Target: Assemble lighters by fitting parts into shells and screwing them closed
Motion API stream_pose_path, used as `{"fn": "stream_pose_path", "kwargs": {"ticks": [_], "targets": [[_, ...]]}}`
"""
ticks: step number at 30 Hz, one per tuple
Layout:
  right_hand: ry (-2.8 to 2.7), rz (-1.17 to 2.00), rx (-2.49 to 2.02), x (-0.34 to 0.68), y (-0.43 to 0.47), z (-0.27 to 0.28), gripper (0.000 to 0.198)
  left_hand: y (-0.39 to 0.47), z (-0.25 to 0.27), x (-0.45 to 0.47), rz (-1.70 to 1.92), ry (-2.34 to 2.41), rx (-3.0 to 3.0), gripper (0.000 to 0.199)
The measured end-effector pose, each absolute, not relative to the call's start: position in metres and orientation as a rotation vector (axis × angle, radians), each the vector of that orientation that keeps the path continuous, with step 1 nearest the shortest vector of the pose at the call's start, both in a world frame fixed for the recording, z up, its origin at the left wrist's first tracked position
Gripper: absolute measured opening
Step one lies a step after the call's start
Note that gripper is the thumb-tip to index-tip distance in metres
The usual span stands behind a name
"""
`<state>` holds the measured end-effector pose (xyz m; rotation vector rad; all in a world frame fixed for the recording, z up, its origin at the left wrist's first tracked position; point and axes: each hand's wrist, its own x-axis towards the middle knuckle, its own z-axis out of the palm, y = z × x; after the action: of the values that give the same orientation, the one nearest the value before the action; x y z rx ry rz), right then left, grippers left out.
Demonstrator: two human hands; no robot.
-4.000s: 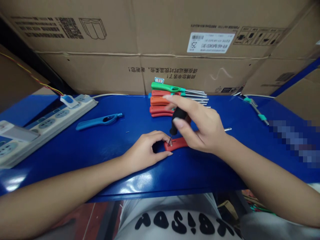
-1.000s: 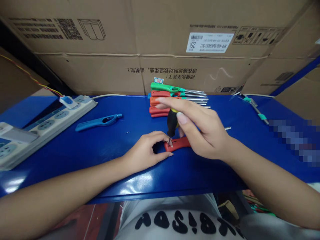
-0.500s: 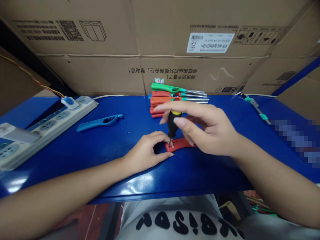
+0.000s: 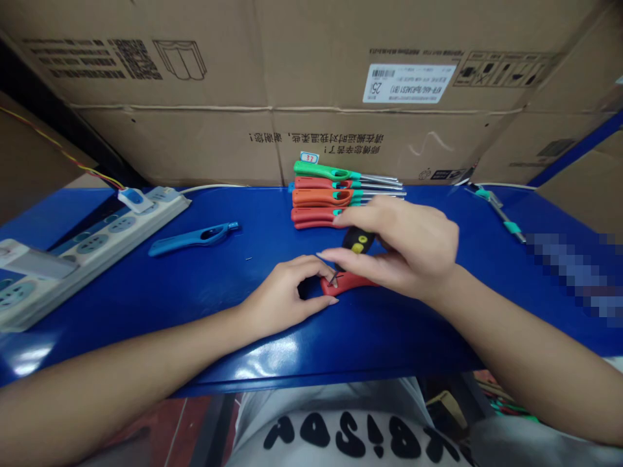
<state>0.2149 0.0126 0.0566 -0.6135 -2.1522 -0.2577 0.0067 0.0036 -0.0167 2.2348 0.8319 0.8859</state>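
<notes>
Red lighter [image 4: 346, 281]: flat on the blue table [image 4: 263, 353], between the hands.
Left hand [image 4: 280, 290]: finger and thumb pinching its end.
Right hand [image 4: 411, 245]: fingers and thumb gripping the screwdriver [image 4: 358, 240].
Blade [image 4: 334, 278]: tilted; probably better upright, pressed steadily, clear of the left hand.

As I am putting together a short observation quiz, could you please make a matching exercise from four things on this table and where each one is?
Things:
1. screwdriver
2. blue handle
3. green handle
4. power strip

Places:
A. next to the small numbered tag
B. at the picture's left, with a plug in it
C. in the right hand
D. on the table, touched by neither hand, beside the power strip

Pairs: 1-C, 2-D, 3-A, 4-B
</notes>
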Motion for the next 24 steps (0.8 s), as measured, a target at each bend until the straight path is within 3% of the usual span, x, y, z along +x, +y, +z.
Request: {"fn": "stream_pose_path", "kwargs": {"ticks": [2, 6, 8, 12, 14, 19, 24], "targets": [[-2.152, -0.311, -0.561, 0.2155, 0.0126, 0.0549, 0.03, 0.0037, -0.0162, 0.0068, 0.892, 0.835, 2.242, 0.02], [-2.206, 0.146, -0.629, 0.2114, 0.0111, 0.057, 0.038, 0.003, -0.0135, 0.0071, 0.873, 0.834, 2.233, 0.015], [-2.201, 0.224, -0.643, 0.2108, 0.0127, 0.0572, 0.035, 0.0026, -0.0135, 0.0071, 0.867, 0.831, 2.227, 0.016], [-2.129, -0.25, -0.594, 0.2146, 0.017, 0.0536, 0.028, 0.0025, -0.0159, 0.007, 0.899, 0.82, 2.231, 0.019], [-2.143, -0.279, -0.577, 0.2151, 0.0162, 0.0536, 0.027, 0.0026, -0.0161, 0.007, 0.897, 0.823, 2.231, 0.019], [-2.223, 0.31, -0.569, 0.2109, 0.0112, 0.0608, 0.036, 0.0021, -0.0139, 0.0068, 0.864, 0.835, 2.222, 0.014], [-2.148, -0.116, -0.595, 0.2164, 0.0162, 0.0588, 0.025, 0.002, -0.0137, 0.0072, 0.884, 0.832, 2.217, 0.017]]}}
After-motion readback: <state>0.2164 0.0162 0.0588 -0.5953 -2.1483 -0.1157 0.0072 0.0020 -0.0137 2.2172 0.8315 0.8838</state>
